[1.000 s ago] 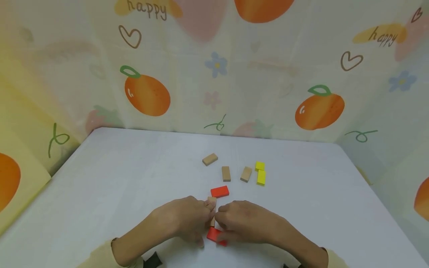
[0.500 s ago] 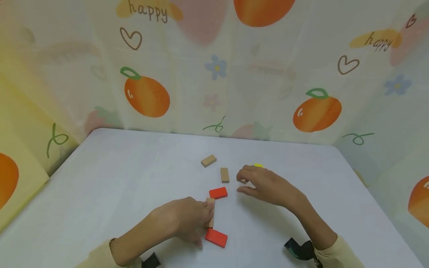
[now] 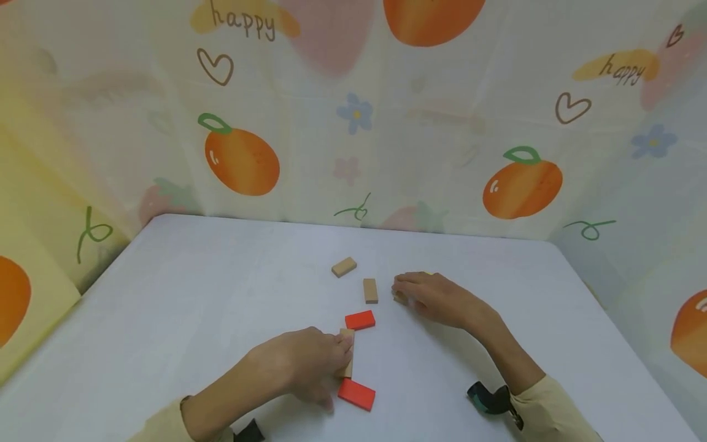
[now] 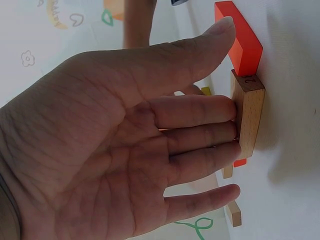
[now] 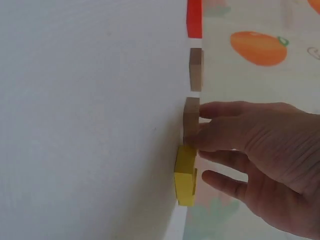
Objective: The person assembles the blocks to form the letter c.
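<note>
My left hand (image 3: 309, 362) lies beside a wooden block (image 4: 248, 120), its fairly straight fingertips touching the block's side. That block runs between a far red block (image 3: 360, 320) and a near red block (image 3: 356, 394); the left thumb extends over the near red one in the left wrist view. Farther out, my right hand (image 3: 442, 301) pinches another wooden block (image 5: 191, 117) between thumb and fingers, low at the tabletop. The hand covers most of this block in the head view. Beside it are yellow blocks (image 5: 185, 170), nearly hidden by the right hand in the head view.
Two more wooden blocks lie toward the back, a slanted wooden block (image 3: 344, 267) and an upright-turned wooden block (image 3: 370, 291) left of the right hand. The white table (image 3: 221, 276) ends at a fruit-patterned cloth (image 3: 309, 184) behind it.
My right hand has left the near red block, moved forward and right, and closed its fingers around a wooden block beside the yellow ones. The left hand stays where it was.
</note>
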Demonstrator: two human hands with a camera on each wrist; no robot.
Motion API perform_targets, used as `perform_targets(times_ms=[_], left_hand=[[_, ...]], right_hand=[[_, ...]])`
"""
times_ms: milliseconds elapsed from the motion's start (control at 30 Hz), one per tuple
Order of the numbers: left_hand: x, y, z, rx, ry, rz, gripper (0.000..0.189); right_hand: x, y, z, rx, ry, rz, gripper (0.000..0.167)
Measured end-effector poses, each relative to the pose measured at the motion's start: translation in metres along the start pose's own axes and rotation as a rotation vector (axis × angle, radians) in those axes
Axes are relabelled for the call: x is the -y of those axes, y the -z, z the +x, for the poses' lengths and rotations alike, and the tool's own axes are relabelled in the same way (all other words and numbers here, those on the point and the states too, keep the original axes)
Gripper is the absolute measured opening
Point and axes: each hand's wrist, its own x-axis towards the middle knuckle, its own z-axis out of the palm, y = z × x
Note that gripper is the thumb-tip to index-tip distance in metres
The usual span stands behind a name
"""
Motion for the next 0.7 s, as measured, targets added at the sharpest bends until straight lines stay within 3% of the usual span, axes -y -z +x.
perform_targets(times_ms=[300, 700], left_hand=[[-0.001, 0.000, -0.001, -0.001, 0.001, -0.006, 0.088], [-0.002, -0.001, 0.000, 0.002, 0.012, -0.025, 0.090]], right_hand=[[-0.003, -0.008, 0.002, -0.088, 0.060, -0.089, 0.029], [0.007, 0.001, 0.001, -0.062, -0.008, -0.138, 0.028]])
